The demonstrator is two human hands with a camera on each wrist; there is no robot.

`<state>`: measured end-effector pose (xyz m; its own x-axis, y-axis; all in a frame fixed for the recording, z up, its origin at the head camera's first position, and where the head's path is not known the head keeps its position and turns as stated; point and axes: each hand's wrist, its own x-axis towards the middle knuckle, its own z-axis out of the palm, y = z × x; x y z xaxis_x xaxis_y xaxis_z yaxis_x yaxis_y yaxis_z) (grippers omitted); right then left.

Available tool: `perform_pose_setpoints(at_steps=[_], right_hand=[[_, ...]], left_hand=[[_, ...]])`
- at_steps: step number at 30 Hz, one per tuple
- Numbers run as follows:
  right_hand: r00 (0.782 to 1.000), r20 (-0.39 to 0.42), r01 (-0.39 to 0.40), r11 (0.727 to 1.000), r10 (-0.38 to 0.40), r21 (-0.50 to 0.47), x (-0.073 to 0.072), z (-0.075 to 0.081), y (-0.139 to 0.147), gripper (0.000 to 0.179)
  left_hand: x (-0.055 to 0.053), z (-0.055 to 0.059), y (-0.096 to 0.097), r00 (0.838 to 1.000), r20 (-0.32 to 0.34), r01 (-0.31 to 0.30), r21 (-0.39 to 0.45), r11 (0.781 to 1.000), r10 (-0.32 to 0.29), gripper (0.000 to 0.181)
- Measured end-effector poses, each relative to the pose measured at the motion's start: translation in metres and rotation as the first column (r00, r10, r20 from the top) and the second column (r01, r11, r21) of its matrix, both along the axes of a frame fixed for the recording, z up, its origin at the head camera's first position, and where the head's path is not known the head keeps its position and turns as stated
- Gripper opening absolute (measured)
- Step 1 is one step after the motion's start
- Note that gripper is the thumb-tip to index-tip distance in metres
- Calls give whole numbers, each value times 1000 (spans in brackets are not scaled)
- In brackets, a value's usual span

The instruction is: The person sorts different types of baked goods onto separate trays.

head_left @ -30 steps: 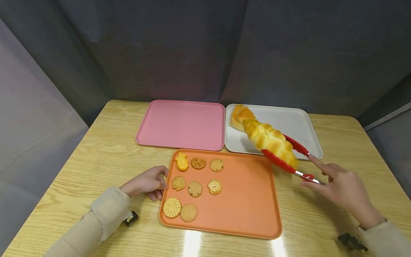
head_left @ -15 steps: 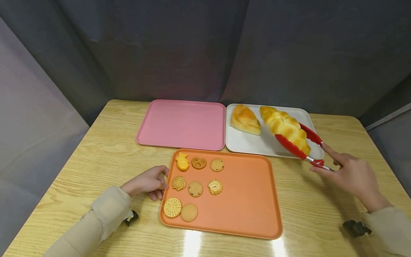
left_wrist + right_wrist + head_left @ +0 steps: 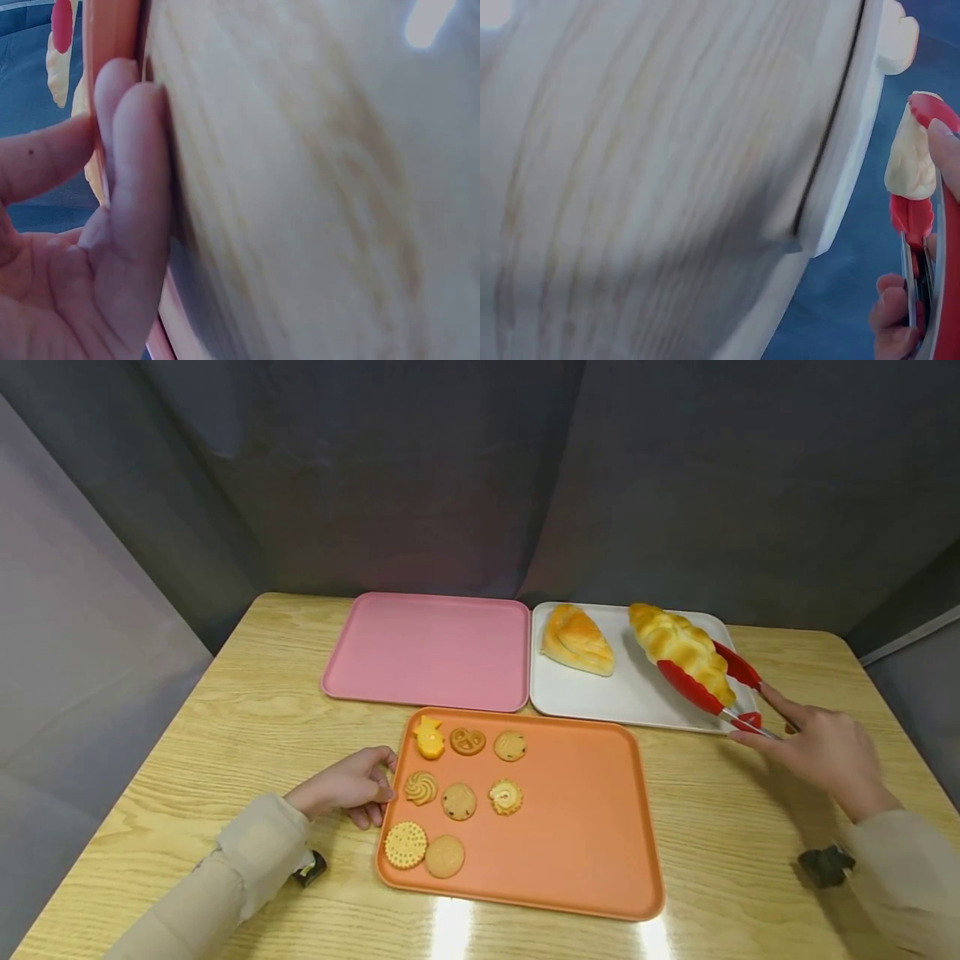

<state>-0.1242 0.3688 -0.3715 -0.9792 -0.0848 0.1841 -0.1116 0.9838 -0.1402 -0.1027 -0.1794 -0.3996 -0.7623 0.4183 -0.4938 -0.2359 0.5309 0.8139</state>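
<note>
My right hand grips red-tipped tongs, which clasp a braided bread loaf between their tips. The loaf is over the right part of the white tray; whether it touches the tray is unclear. A wedge-shaped bread lies on that tray's left side. In the right wrist view, fingers curl around the tong handles. My left hand pinches the left rim of the orange tray, thumb on one side and fingers on the other.
Several cookies lie on the orange tray's left half, among them a pretzel-shaped cookie and a round dotted cookie. A pink tray sits left of the white one. Grey curtain hangs behind the wooden table.
The right hand has carried the braided loaf in the tongs rightward and away, over the white tray, uncovering the wedge-shaped bread. The left hand stays at the orange tray's rim.
</note>
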Motion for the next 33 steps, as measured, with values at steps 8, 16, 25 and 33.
perform_pose_setpoints(at_steps=[8, 16, 25, 33], right_hand=[[995, 104, 8, 1000, -6, -20, -11, -9, 5, 89], [977, 213, 42, 998, -30, -53, -23, -18, 7, 91], [949, 308, 79, 996, -61, -44, -27, -16, 8, 104], [958, 268, 104, 995, -103, 10, -20, -6, 3, 116]], left_hand=[[0, -1, 1, 1000, 6, -8, -12, 1000, 8, 23], [1, 1, 0, 1000, 6, -10, 0, 1000, 10, 25], [-2, 0, -3, 1000, 28, -8, 14, 1000, 7, 25], [-9, -2, -5, 999, 53, 11, 15, 1000, -12, 23]])
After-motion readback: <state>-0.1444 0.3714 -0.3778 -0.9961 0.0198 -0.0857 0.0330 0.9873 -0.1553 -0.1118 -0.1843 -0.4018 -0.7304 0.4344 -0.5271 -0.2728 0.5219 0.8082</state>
